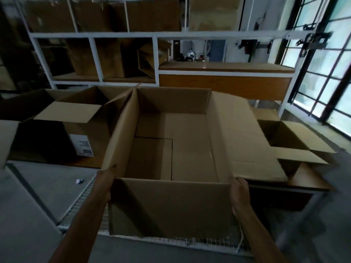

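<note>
The fingers of the left hand (105, 186) are hidden behind the near left corner of the large open brown cardboard box (171, 205), so its grip cannot be judged. The fingertips of the right hand (240, 194), curled over the rim, are concealed inside. The print on the white rectangular label (82, 148) is blurred beyond reading.
</note>
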{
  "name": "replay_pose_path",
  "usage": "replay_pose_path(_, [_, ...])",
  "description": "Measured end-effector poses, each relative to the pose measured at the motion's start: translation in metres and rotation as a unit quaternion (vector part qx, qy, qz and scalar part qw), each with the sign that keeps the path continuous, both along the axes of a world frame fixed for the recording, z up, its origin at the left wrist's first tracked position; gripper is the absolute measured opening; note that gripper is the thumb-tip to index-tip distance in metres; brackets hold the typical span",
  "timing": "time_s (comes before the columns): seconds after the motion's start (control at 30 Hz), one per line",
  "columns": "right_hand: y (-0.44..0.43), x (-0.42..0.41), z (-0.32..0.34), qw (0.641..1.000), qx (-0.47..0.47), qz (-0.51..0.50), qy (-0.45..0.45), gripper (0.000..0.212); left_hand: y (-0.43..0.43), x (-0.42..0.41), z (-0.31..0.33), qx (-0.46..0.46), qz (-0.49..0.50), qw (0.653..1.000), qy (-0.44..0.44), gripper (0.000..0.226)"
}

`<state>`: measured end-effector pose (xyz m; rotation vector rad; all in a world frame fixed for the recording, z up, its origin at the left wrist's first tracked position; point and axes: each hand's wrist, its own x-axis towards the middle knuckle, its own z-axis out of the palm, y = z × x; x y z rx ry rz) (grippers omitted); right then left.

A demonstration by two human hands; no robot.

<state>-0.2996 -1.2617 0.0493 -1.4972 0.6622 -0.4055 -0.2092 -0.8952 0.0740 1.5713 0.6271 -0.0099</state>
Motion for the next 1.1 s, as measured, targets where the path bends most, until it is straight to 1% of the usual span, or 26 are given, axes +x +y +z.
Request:
replay_pose_path(0.07, [-0.009, -0.008, 0.020, 1.000, 0.003, 0.006, -0.029, 0.024, -0.004, -0.014, 0.015, -0.034, 0.002, 0.999, -0.042, 0.044])
replay_pose_path(0.1, [-0.012, -0.011, 0.031, 0.999, 0.003, 0.003, -0.044, 0.030, -0.006, -0.019, 0.023, -0.043, 0.006, 0.997, -0.061, 0.045])
replay_pose_path(0.17, [-0.016, -0.016, 0.055, 0.997, -0.002, -0.004, -0.082, 0.042, -0.013, -0.029, 0.044, -0.035, 0.014, 0.995, -0.091, 0.046])
replay_pose_path(0.2, [-0.020, -0.017, 0.066, 0.995, -0.010, -0.007, -0.098, 0.042, -0.017, -0.035, 0.057, -0.025, 0.017, 0.994, -0.106, 0.045])
replay_pose_path(0.27, [-0.025, -0.019, 0.085, 0.992, -0.021, -0.004, -0.127, 0.034, -0.023, -0.043, 0.081, -0.021, 0.023, 0.990, -0.137, 0.044])
replay_pose_path(0.37, [-0.026, -0.025, 0.112, 0.985, -0.024, 0.000, -0.169, 0.015, -0.023, -0.056, 0.117, -0.003, 0.033, 0.982, -0.187, 0.044])
replay_pose_path(0.47, [-0.020, -0.023, 0.129, 0.980, 0.008, 0.010, -0.200, 0.014, -0.014, -0.068, 0.154, 0.021, 0.030, 0.971, -0.235, 0.047])
replay_pose_path(0.53, [-0.011, -0.018, 0.142, 0.977, 0.023, 0.023, -0.213, 0.016, -0.003, -0.073, 0.175, 0.016, 0.035, 0.964, -0.264, 0.052])
replay_pose_path(0.67, [0.018, 0.000, 0.173, 0.968, 0.018, 0.067, -0.242, 0.019, 0.029, -0.073, 0.209, 0.027, 0.055, 0.957, -0.285, 0.056])
replay_pose_path(0.77, [0.047, 0.020, 0.193, 0.959, -0.006, 0.105, -0.264, 0.019, 0.057, -0.070, 0.226, 0.006, 0.071, 0.951, -0.301, 0.059])
replay_pose_path(0.87, [0.081, 0.044, 0.207, 0.953, -0.025, 0.129, -0.272, 0.023, 0.089, -0.068, 0.240, 0.028, 0.081, 0.945, -0.315, 0.048])
replay_pose_path(1.0, [0.134, 0.076, 0.215, 0.948, -0.021, 0.159, -0.275, 0.022, 0.138, -0.065, 0.252, 0.076, 0.094, 0.939, -0.323, 0.044])
replay_pose_path(1.1, [0.182, 0.093, 0.212, 0.942, -0.024, 0.185, -0.278, 0.020, 0.180, -0.060, 0.252, 0.076, 0.130, 0.936, -0.317, 0.036])
